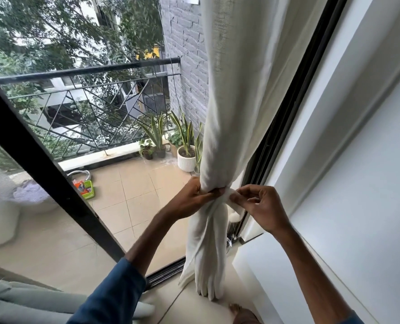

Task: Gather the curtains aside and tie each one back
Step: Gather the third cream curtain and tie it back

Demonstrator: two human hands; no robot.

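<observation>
Curtain: white curtain (229,113) hangs at the right edge of the glass door, bunched into one narrow column and pinched in at mid-height; its lower part falls in folds to the floor.
Tie: a white cloth tie (232,194) wraps the pinched neck, one end leading off to the right.
Left hand: left hand (192,199) grips the curtain at the neck, thumb and fingers curled round the gather.
Right hand: right hand (262,206) pinches the loose end of the tie between thumb and fingertips.
Progress: gathering appears done for this curtain; the knot looks unfinished and needs pulling snug. No second curtain is in view, so its state cannot be told.
Floor: pale floor (194,309) inside, meeting the black door track.
Room: white wall (358,183) to the right; black door frame (30,148) to the left; outside, a tiled balcony with railing (89,71) and potted plants (186,157).
</observation>
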